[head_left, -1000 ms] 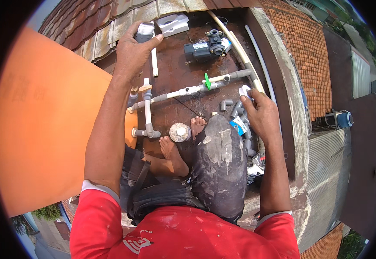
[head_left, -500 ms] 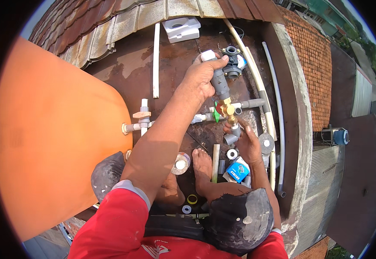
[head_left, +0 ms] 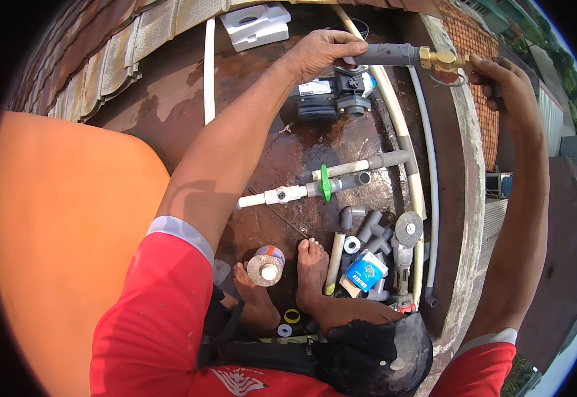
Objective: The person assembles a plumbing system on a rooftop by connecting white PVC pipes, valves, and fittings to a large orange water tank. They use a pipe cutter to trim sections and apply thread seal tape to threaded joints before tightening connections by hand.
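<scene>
Head view, looking down: a short grey plastic pipe [head_left: 386, 54] tipped with a yellow brass valve fitting [head_left: 442, 59] is held level above a black water pump [head_left: 331, 97] on a wet brown rooftop. The left hand [head_left: 318, 53] is wrapped closed round the pipe's left end; the right hand [head_left: 503, 83] is pinched onto the fitting's right side. The pipe is judged stiff and light, the brass end heavier and smooth. A grip on the grey barrel beside the fitting seems soundest. Below the pump, loose grey pipe joints [head_left: 368, 231] are scattered.
</scene>
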Tool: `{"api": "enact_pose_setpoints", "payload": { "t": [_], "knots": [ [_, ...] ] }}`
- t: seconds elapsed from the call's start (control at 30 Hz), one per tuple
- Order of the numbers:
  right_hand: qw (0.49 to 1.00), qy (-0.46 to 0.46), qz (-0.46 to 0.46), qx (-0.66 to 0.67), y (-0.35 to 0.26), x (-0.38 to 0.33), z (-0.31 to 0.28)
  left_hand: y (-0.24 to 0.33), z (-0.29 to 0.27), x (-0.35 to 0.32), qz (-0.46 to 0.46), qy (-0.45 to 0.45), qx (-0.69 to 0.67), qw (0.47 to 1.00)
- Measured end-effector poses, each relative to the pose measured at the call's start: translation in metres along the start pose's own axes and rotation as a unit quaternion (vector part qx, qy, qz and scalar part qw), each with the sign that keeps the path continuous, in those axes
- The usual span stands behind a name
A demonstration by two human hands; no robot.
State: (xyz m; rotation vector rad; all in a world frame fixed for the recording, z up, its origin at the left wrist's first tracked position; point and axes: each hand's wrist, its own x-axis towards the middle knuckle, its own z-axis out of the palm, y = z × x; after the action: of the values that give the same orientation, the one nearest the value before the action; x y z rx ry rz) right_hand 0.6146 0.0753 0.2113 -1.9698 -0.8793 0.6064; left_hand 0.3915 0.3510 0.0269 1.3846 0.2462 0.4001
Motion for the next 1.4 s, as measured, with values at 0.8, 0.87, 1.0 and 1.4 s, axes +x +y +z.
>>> {"api": "enact_pose_setpoints", "payload": {
  "t": [0.8, 0.87, 1.0, 1.4],
  "knots": [
    [0.815, -0.02, -0.214, -0.537, -0.136, 0.096, 0.127, -0.053, -0.021, 0.038, 0.002, -0.027, 0.205, 0.978],
    [0.837, -0.008, -0.233, -0.495, -0.124, 0.099, 0.12, -0.04, -0.001, 0.036, 0.046, 0.014, 0.301, 0.953],
    [0.903, 0.045, -0.307, -0.296, -0.097, 0.104, 0.089, -0.036, 0.013, 0.042, 0.093, 0.073, 0.412, 0.903],
    [0.968, -0.075, -0.232, 0.052, 0.128, 0.119, 0.163, -0.045, -0.007, 0.055, 0.065, -0.038, 0.254, 0.964]
  ]
}}
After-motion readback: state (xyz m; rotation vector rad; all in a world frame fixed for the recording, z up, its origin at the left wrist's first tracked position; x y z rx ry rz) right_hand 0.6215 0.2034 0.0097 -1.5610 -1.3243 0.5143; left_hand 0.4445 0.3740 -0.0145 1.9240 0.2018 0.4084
